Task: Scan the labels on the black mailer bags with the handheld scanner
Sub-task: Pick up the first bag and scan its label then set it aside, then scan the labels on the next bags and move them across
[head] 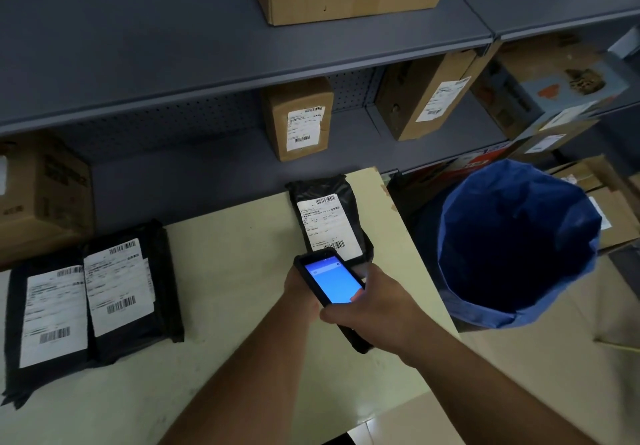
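Note:
The handheld scanner [330, 280], black with a lit blue screen, is held over the near end of a black mailer bag [320, 190] on the cream table [235, 306]. The scanner's top edge sits at the barcode on that bag's white label [329, 223]. My left hand [299, 289] grips the scanner from the left and below. My right hand [384, 309] wraps its lower end, with the thumb on the screen. Two more black mailer bags, one [48, 313] beside the other [128, 285], lie label-up at the table's left.
A bin lined with a blue bag [512, 247] stands just right of the table. Grey shelves [242, 50] behind carry labelled cardboard boxes, one [299, 119] right behind the table and another [41, 195] at the left. More boxes are stacked at the far right.

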`<act>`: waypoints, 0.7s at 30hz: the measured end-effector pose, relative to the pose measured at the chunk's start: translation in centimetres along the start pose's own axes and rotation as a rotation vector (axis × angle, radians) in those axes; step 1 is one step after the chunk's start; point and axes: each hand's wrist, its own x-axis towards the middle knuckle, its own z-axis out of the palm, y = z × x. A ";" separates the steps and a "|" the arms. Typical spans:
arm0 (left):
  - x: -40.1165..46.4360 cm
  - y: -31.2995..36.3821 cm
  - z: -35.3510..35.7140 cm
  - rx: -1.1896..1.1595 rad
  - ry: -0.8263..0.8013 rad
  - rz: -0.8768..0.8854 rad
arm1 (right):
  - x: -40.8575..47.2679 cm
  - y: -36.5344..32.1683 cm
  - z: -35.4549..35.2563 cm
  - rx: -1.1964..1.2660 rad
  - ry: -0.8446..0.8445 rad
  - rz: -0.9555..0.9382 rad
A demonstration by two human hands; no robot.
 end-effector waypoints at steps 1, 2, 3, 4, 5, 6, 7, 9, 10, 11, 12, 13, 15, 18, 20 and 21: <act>-0.3 0.2 0.0 -0.017 -0.070 -0.020 | 0.0 -0.1 0.1 -0.005 -0.002 0.000; -0.8 0.4 -0.1 -0.013 -0.088 -0.036 | 0.0 -0.2 0.3 -0.009 -0.006 -0.001; -1.2 0.5 -0.4 0.024 -0.056 -0.038 | -0.1 -0.3 0.5 -0.014 -0.010 -0.002; -1.4 0.6 -0.8 0.052 -0.050 -0.049 | -0.1 -0.5 0.7 -0.018 -0.014 -0.005; -1.9 0.6 -1.3 0.080 -0.032 -0.043 | -0.2 -0.6 1.0 -0.021 -0.020 -0.006; -2.3 0.4 -2.0 0.116 0.000 -0.023 | -0.3 -0.9 1.3 -0.023 -0.026 -0.006; -2.6 0.3 -2.9 0.178 0.038 0.001 | -0.4 -1.2 1.8 -0.027 -0.032 -0.008; -2.9 -0.1 -4.7 0.337 0.099 0.042 | -0.6 -1.7 2.7 -0.043 -0.046 -0.016; -2.9 -0.2 -5.8 0.372 0.146 0.045 | -0.7 -2.1 3.2 -0.056 -0.051 -0.020; -2.9 -0.3 -7.1 0.383 0.194 0.058 | -0.9 -2.5 3.9 -0.071 -0.056 -0.027; -3.1 -0.3 -8.1 0.398 0.224 0.073 | -1.0 -2.8 4.5 -0.084 -0.058 -0.031; -3.0 -0.5 -9.0 0.403 0.252 0.072 | -1.1 -3.0 4.9 -0.093 -0.059 -0.034; -2.0 -1.3 -11.8 0.392 0.292 0.072 | -1.4 -3.7 6.2 -0.119 -0.064 -0.047; -1.9 -2.0 -15.6 0.322 0.361 0.088 | -2.0 -5.0 8.4 -0.156 -0.073 -0.072; -4.2 -1.7 -16.9 0.303 0.404 0.136 | -2.4 -5.9 9.9 -0.184 -0.082 -0.091; -6.5 -0.9 -16.8 0.297 0.428 0.157 | -2.5 -6.2 10.5 -0.197 -0.087 -0.096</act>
